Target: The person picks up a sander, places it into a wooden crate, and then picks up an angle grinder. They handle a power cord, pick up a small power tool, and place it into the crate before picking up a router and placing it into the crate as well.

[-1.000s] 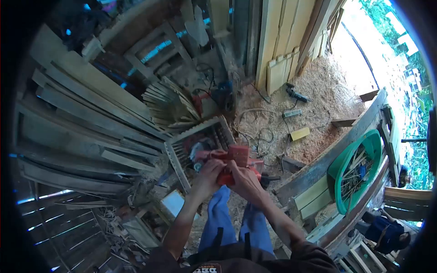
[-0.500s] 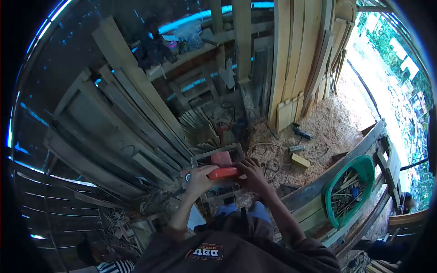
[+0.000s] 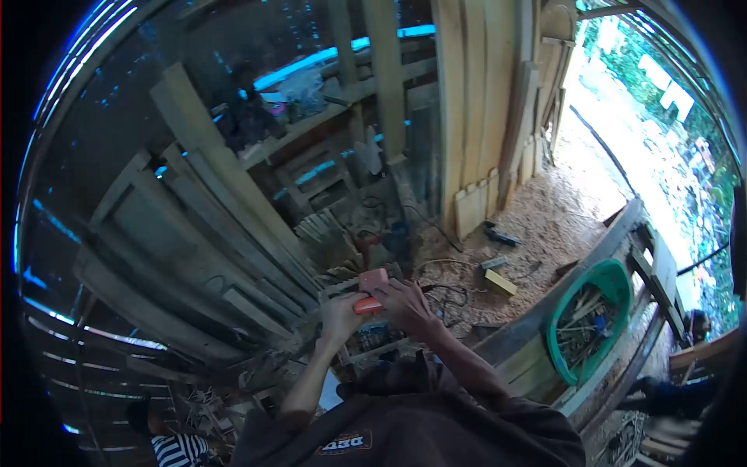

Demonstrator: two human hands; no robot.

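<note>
Sawdust floor [image 3: 537, 233]; red tool [image 3: 371, 292] w/ both hands

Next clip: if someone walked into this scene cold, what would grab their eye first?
Probably the red power tool at centre, gripped by both the left hand and the right hand. Next, the green basin of wood scraps at the right, on a plank bench. Then the grey boards leaning at the left and the sawdust floor behind.
</note>
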